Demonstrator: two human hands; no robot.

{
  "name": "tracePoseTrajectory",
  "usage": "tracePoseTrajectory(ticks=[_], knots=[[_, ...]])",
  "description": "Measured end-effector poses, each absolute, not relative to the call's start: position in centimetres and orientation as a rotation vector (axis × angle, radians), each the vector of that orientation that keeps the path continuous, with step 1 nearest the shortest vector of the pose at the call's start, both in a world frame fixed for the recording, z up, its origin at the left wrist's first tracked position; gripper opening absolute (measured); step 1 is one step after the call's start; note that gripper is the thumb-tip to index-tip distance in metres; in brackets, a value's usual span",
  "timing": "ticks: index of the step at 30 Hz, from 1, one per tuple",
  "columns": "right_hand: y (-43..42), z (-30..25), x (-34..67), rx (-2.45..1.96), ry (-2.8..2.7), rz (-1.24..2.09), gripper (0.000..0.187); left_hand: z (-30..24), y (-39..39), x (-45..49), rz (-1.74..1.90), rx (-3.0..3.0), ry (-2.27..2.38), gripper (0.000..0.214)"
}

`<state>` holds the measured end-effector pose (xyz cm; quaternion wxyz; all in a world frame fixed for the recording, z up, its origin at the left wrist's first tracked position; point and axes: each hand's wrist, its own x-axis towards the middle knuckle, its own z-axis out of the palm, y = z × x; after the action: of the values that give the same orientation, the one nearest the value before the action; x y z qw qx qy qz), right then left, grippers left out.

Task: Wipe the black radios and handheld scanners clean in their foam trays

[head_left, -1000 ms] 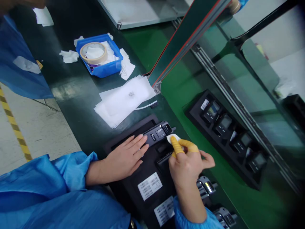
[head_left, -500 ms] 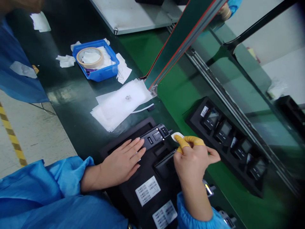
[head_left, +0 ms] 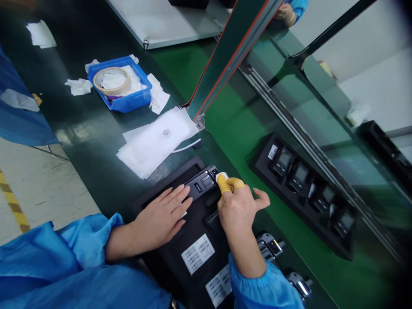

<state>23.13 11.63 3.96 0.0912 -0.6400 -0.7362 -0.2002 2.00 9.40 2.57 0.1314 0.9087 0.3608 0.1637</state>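
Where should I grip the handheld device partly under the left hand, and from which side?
Probably grip the handheld device by its long edges, from above, between the left hand and white cloth: the narrow body lies lettered face up, bare there.

My left hand [head_left: 156,219] has room between the papers [head_left: 149,148] and the table's near edge [head_left: 84,169]; a post [head_left: 222,64] blocks the far one.
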Motion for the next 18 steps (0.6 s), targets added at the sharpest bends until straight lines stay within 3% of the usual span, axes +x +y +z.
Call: tracePoseTrajectory(ticks=[9, 18], knots=[[6.7, 5.2, 30.1, -2.162, -1.593, -0.525, 0.013, 2.6, 9.8, 2.1, 0.515, 2.645, 1.030, 0.042], [0.5, 4.1, 29.1, -2.131, -1.768, -0.574, 0.016, 2.7, 10.1, 2.4, 0.523, 2.652, 1.018, 0.043]])
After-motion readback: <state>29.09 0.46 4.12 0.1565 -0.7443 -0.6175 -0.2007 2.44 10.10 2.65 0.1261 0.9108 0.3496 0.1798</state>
